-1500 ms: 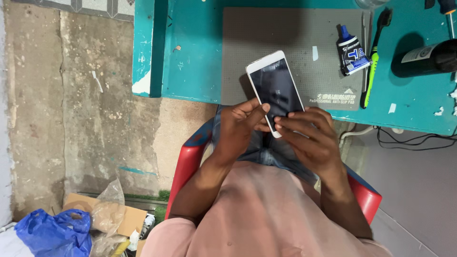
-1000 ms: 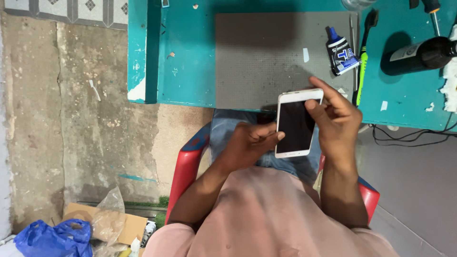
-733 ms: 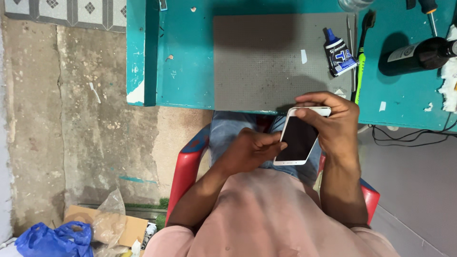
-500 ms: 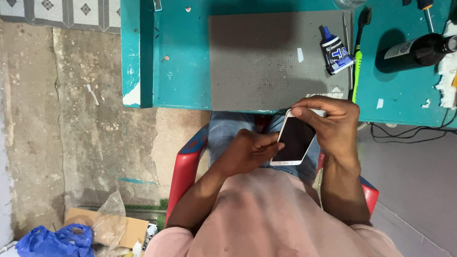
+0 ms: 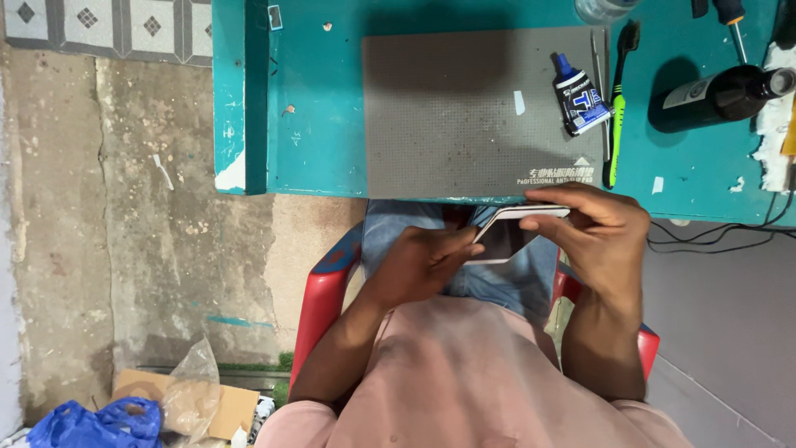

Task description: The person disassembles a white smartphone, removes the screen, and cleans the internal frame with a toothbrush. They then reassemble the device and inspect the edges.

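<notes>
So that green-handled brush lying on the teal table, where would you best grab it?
Probably by the green handle, coming down from above. The brush lies flat, running toward and away from the person, with its black bristled head at the far end. Its right side faces bare teal table; the glue bottle and thin metal tools sit close on its left, so fingers fit better from the right.

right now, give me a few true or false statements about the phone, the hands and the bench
1. Both hands hold the white phone. True: the left hand and the right hand grip it.
2. The phone lies flat on the grey mat. False: it is held above the lap, off the mat.
3. A dark bottle lies on the teal bench. True.
4. The green-handled brush is in the right hand. False: it lies beside the mat.
</notes>
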